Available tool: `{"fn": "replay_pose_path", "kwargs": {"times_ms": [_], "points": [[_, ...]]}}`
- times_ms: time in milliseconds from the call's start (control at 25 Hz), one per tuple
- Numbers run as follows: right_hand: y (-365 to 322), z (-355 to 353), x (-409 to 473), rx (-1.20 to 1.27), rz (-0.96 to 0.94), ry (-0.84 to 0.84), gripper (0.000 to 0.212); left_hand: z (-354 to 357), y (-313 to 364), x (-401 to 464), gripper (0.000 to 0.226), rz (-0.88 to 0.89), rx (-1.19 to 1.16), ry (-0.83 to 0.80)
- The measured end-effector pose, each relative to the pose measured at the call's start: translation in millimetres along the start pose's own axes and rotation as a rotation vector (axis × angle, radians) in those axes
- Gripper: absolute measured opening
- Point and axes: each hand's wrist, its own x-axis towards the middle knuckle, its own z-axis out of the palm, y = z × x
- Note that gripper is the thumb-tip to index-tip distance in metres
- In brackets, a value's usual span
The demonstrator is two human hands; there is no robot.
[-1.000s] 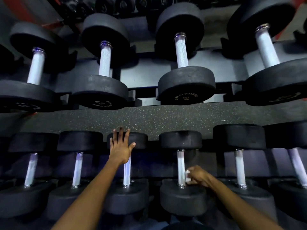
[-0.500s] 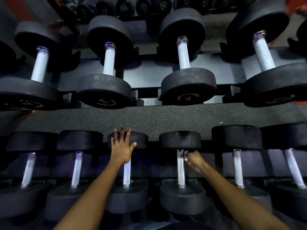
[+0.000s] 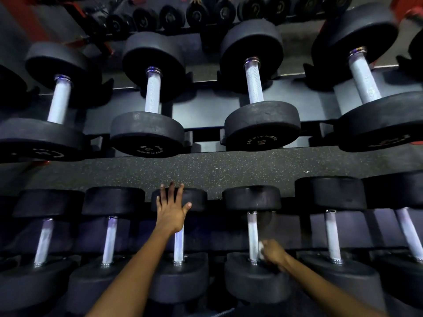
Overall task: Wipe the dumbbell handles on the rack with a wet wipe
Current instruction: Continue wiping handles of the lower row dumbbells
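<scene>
Head view: right hand [image 3: 273, 252] pinches wet wipe [image 3: 260, 248] against dumbbell handle [image 3: 252, 234].
Left hand [image 3: 170, 211]: fingers spread flat on neighbouring dumbbell head [image 3: 196, 197].
Around: bigger dumbbells [image 3: 261, 124] on upper rack shelf [image 3: 206, 117].

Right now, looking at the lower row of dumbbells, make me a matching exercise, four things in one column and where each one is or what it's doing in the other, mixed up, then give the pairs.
Column one:
1. left hand
2. right hand
3. wet wipe
4. speckled floor strip

Column two:
A. pressed against a dumbbell handle near its lower end
B. fingers spread flat on the far head of a dumbbell
C. between the upper and lower rows
D. curled round the white wipe

Pairs: 1-B, 2-D, 3-A, 4-C
</scene>
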Motion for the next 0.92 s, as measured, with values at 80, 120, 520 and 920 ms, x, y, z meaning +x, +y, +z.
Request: {"fn": "replay_pose_path", "kwargs": {"times_ms": [80,120,520,920], "points": [[3,-3,-2,-0.043,0.043,-0.054,0.042,-1,0,2,0.069,0.007,0.004,-0.012],[-9,-11,10,0.067,0.071,0.067,0.039,-1,0,3,0.069,0.004,0.000,-0.021],[1,-44,-16,-0.317,-0.619,0.181,0.029,-1,0,2,0.070,0.008,0.003,0.001],[-7,-66,17,-1.098,-0.985,-0.097,0.038,-2,1,1,0.069,-0.005,0.022,-0.003]]}}
